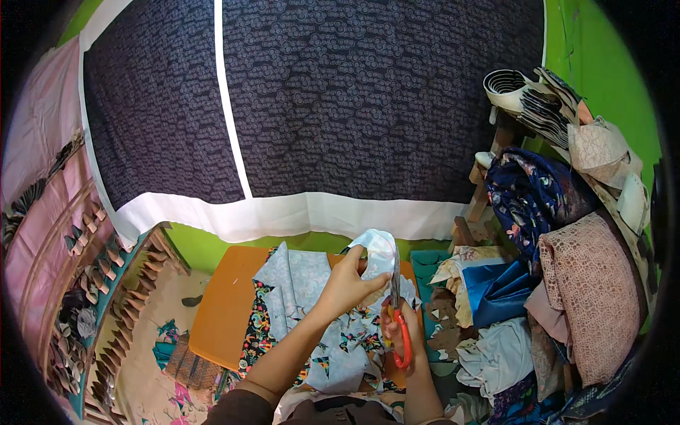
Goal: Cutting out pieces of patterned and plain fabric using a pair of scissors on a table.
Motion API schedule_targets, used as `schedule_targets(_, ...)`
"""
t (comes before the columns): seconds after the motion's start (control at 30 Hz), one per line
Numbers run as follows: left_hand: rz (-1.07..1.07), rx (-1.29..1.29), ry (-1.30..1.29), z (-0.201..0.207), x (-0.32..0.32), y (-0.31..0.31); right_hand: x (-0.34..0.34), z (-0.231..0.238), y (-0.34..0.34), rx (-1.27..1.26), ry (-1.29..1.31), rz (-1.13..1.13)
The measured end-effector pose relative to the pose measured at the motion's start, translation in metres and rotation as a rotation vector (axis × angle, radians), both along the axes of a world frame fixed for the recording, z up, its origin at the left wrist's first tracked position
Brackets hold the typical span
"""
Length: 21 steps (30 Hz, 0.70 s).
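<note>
My left hand (352, 281) pinches a rounded piece of whitish fabric (380, 249) and holds it up above the table. In my right hand (397, 324) is a pair of scissors (404, 346) with red handles, its blades pointing away from me along the fabric's right edge. Whether the blades are apart I cannot tell. Beneath my hands, pale grey fabric (306, 273) and a dark, colourful floral cloth (256, 327) lie spread with many small scraps over the orange table (218, 301).
At the right are heaped fabrics: a blue satin piece (499, 294), a pale crumpled cloth (496, 358) and a beige lace bundle (591, 294). Racks of shoe forms (117, 329) stand at the left. Scraps (183, 393) lie on the floor. A dark patterned curtain (368, 106) hangs ahead.
</note>
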<state>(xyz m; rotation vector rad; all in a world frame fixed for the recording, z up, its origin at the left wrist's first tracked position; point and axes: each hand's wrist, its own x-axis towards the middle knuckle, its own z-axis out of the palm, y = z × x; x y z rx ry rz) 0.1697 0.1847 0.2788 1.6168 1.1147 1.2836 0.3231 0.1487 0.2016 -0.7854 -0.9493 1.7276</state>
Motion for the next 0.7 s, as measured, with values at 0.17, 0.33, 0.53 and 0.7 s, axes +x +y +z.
schedule_targets(0.17,0.01,-0.088,-0.042,0.013,-0.003,-0.005,-0.002,0.008,-0.008,0.189,-0.171,-0.05)
schedule_targets(0.33,0.068,0.124,-0.05,-0.01,-0.004,0.004,-0.007,-0.004,-0.008,0.368,-0.246,-0.074)
schedule_targets(0.53,0.125,0.073,-0.404,-0.009,-0.005,0.001,-0.019,-0.009,-0.009,0.343,-0.243,-0.057)
schedule_targets(0.7,0.096,0.012,-0.197,-0.012,-0.023,0.0,-0.032,-0.013,-0.003,0.374,-0.23,-0.037)
